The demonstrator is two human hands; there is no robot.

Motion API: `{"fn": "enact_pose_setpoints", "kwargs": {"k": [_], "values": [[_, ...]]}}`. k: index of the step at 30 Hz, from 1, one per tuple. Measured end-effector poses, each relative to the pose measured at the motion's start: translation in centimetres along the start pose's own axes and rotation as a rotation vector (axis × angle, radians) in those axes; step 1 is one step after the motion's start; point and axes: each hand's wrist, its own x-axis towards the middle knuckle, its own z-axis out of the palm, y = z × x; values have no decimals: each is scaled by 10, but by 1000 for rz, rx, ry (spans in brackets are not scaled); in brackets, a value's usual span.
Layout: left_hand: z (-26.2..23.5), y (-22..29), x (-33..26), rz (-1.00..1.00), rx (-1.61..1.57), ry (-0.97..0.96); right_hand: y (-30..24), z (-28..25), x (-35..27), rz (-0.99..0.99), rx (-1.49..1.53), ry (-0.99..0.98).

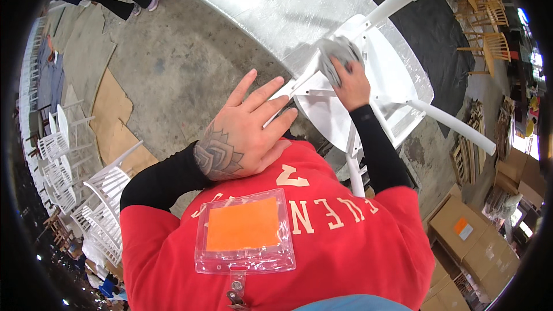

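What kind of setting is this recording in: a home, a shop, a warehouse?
Most likely a warehouse or furniture workshop. The floor is bare concrete, white chairs stand in rows at left, and cardboard boxes are stacked at right. The right hand presses a grey cloth to an upturned white chair.

chair (368,75): smooth, glossy white paint
cloth (340,53) in my right hand (351,85): soft grey fabric
floor (184,63) left of chair: rough, matt concrete
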Motion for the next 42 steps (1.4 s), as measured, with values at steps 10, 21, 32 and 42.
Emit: {"fn": "enact_pose_setpoints", "kwargs": {"k": [10,21,32,42], "values": [[10,6,-8,26,137,59,90,-86,-181,503,-101,-231],[10,12,-6,-21,325,15,1,8,20,278,29,-161],[18,17,-12,-94,358,99,103,-89,-154,363,-140,-432],[10,17,8,-26,276,16,33,39,7,210,-82,-71]]}}
